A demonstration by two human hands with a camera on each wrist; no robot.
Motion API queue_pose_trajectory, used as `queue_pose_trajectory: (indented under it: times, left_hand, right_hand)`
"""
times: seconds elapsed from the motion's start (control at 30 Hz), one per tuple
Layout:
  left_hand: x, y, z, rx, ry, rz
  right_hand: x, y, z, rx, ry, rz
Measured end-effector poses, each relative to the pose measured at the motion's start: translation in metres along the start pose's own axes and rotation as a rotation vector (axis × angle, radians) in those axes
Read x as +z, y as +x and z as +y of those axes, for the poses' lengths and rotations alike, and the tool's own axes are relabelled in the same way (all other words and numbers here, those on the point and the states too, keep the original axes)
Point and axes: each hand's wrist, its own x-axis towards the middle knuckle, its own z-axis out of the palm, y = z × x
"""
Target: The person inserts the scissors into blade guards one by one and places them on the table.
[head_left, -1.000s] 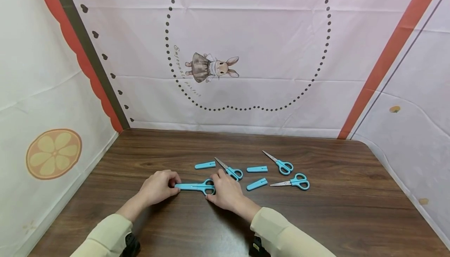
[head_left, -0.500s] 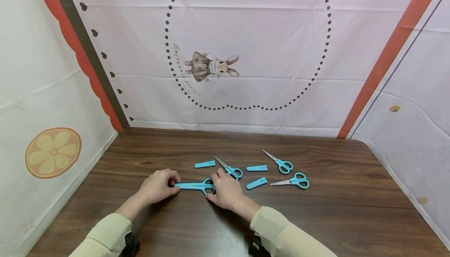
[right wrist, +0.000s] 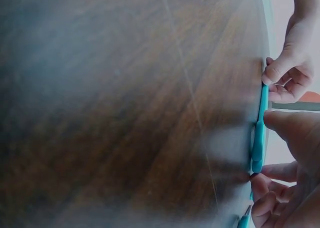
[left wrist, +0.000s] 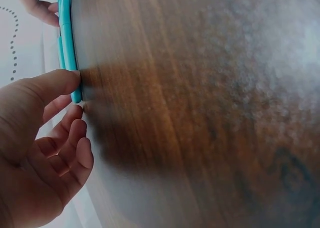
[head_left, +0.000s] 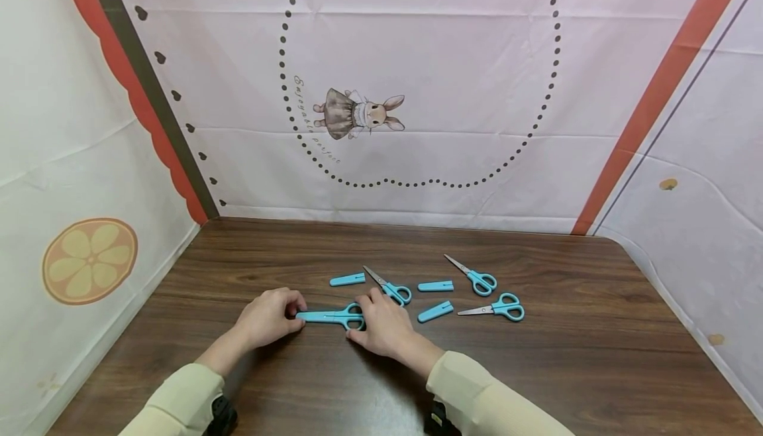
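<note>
A pair of turquoise scissors (head_left: 342, 317) lies on the wooden table with its blades inside a matching blade cover (head_left: 316, 317). My left hand (head_left: 268, 318) pinches the cover's tip between thumb and fingers; in the left wrist view the thumb (left wrist: 62, 83) presses on its near side. At the other end, my right hand (head_left: 384, 323) holds the finger loops, its thumb at the near loop and its fingers at the far one. The right wrist view shows the loops (right wrist: 258, 143) between that thumb and index finger. The right hand partly hides the loops.
Behind my right hand lie bare scissors (head_left: 393, 291), with a loose cover (head_left: 348, 279) to their left. Further right are two more covers (head_left: 436, 286) (head_left: 436, 311) and two more bare scissors (head_left: 481, 281) (head_left: 507, 307). A printed cloth (head_left: 453, 91) hangs behind the table.
</note>
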Motion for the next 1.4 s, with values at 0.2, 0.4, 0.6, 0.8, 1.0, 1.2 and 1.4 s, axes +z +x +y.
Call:
queue_pose_trajectory:
  times: [0.2,0.4,0.6,0.8,1.0,1.2,1.4]
  left_hand:
    - [0.0,0.0,0.001,0.01,0.015,0.008]
    - [0.001,-0.001,0.001,0.02,0.037,0.015]
    - [-0.002,-0.001,0.002,0.017,0.05,0.001]
    - [-0.007,-0.001,0.005,0.0,0.028,-0.018]
    - [-0.008,0.002,0.007,0.017,0.007,0.029]
    - [-0.008,0.003,0.009,0.052,0.016,0.093]
    - [-0.009,0.007,0.012,0.07,0.022,0.133]
  right_hand:
    - [-0.001,-0.002,0.0,-0.011,0.009,-0.002]
    - [-0.002,-0.003,0.002,-0.02,0.031,-0.012]
    - [-0.005,-0.003,0.005,-0.049,0.056,0.019]
    - [-0.011,-0.003,0.008,-0.101,0.071,0.101]
    - [-0.013,-0.003,0.013,-0.105,0.101,0.148]
    - [-0.013,-0.002,0.018,-0.096,0.101,0.178]
    - [-0.016,-0.001,0.025,-0.102,0.12,0.251]
